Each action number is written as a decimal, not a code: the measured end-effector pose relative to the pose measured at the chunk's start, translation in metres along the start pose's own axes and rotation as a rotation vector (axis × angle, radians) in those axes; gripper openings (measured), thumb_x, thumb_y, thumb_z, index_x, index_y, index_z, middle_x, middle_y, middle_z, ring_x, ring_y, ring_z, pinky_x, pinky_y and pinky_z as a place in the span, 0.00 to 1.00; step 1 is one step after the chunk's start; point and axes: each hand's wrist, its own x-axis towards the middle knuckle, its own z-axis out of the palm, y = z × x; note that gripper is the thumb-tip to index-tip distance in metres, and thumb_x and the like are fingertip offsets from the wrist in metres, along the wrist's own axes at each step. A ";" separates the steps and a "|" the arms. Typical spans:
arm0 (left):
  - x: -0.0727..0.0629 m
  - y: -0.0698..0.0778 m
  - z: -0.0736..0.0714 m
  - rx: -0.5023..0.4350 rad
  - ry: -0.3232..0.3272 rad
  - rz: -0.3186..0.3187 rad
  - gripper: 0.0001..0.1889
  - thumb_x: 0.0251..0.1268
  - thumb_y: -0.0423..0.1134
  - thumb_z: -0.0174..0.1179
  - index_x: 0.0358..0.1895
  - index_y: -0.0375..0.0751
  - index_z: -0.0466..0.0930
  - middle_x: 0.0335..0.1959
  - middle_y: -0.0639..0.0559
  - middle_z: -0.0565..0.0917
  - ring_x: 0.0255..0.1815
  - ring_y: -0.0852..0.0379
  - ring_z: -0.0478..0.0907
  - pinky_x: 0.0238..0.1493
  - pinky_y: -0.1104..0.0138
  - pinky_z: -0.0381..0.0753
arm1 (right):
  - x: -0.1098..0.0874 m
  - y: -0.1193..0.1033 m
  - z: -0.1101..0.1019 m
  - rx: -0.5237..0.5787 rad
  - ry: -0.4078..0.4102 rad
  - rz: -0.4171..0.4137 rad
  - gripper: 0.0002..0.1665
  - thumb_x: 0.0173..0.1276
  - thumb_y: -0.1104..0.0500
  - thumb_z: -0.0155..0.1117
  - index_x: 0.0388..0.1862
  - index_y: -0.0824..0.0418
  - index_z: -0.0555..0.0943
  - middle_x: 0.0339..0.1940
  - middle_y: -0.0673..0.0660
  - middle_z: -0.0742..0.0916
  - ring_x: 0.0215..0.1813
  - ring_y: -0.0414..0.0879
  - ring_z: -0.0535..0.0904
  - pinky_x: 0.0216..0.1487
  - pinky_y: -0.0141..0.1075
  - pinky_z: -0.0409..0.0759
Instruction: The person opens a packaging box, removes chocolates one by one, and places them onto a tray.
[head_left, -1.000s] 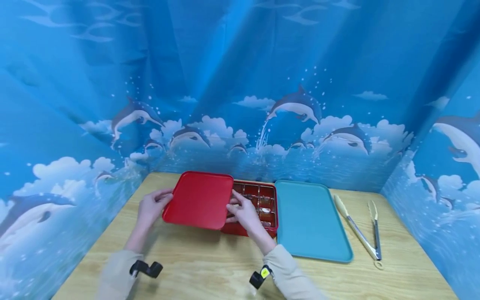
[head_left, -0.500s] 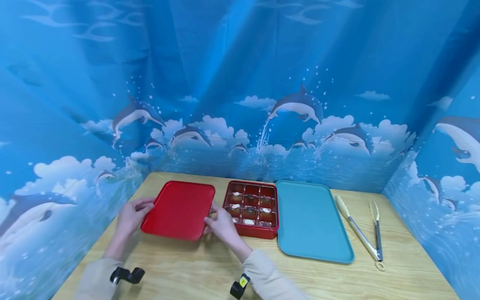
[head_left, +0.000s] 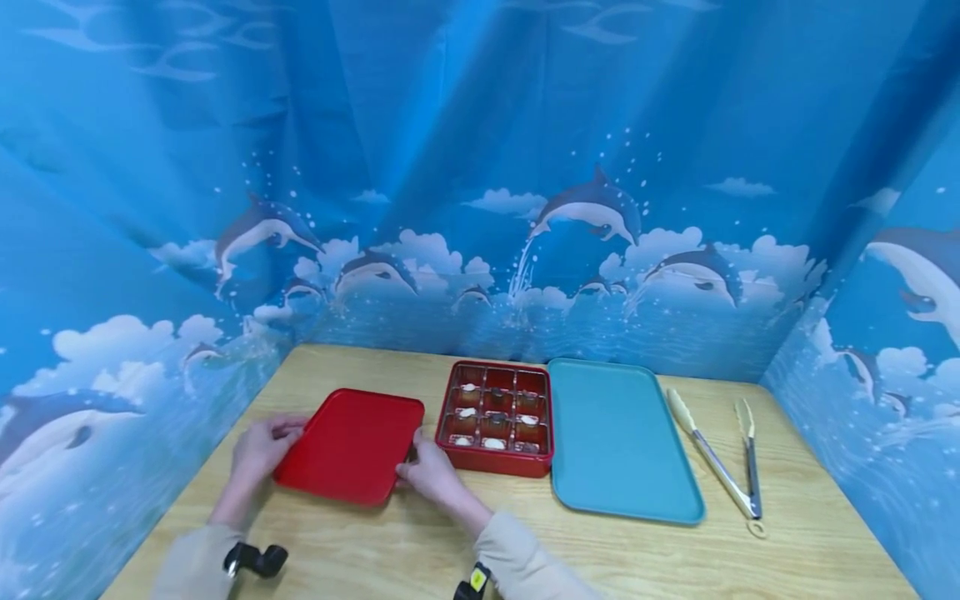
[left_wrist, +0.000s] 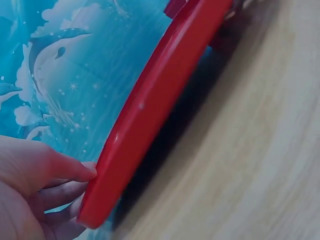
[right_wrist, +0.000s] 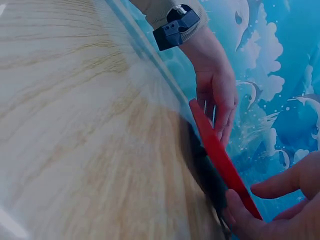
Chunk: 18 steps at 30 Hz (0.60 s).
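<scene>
A square red lid (head_left: 351, 446) is held low over the left part of the table, with a dark shadow beneath its edge in both wrist views. My left hand (head_left: 258, 450) pinches its left side, thumb on the rim (left_wrist: 145, 115) and fingers partly hidden behind it in the left wrist view. At the opposite side, my right hand (head_left: 435, 477) grips the lid between thumb and fingers, also visible low in the right wrist view. Right of the lid stands an uncovered red box (head_left: 495, 461), divided into several compartments holding small white and dark pieces.
A flat turquoise tray (head_left: 626, 442) lies beside the box's right side. Farther right, metal tongs (head_left: 723, 471) with pale tips lie spread on the wooden table (head_left: 810, 517). A blue dolphin-print curtain (head_left: 450, 167) encloses the back and sides.
Both hands have carried the lid left off the box and lowered it toward the table. The box's compartments, partly covered a second ago, are now in full view.
</scene>
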 end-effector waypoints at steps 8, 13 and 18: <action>0.000 -0.008 -0.002 0.021 0.013 -0.014 0.15 0.72 0.34 0.58 0.56 0.31 0.84 0.46 0.36 0.88 0.47 0.39 0.84 0.39 0.64 0.77 | 0.001 0.001 0.005 -0.180 0.043 -0.022 0.43 0.57 0.72 0.70 0.70 0.83 0.65 0.67 0.78 0.74 0.54 0.57 0.80 0.60 0.46 0.79; -0.001 -0.008 -0.001 0.040 0.028 0.002 0.14 0.71 0.34 0.59 0.55 0.31 0.85 0.44 0.38 0.89 0.48 0.38 0.84 0.41 0.61 0.77 | 0.001 0.000 0.006 -0.186 0.051 -0.001 0.42 0.61 0.68 0.71 0.69 0.83 0.65 0.68 0.77 0.74 0.60 0.60 0.77 0.63 0.48 0.77; -0.002 -0.007 0.001 0.042 0.037 -0.006 0.15 0.71 0.34 0.60 0.55 0.31 0.85 0.46 0.37 0.89 0.51 0.36 0.82 0.47 0.53 0.77 | -0.004 -0.001 0.005 -0.165 0.028 -0.018 0.35 0.65 0.66 0.70 0.65 0.83 0.70 0.60 0.75 0.79 0.46 0.54 0.82 0.45 0.40 0.84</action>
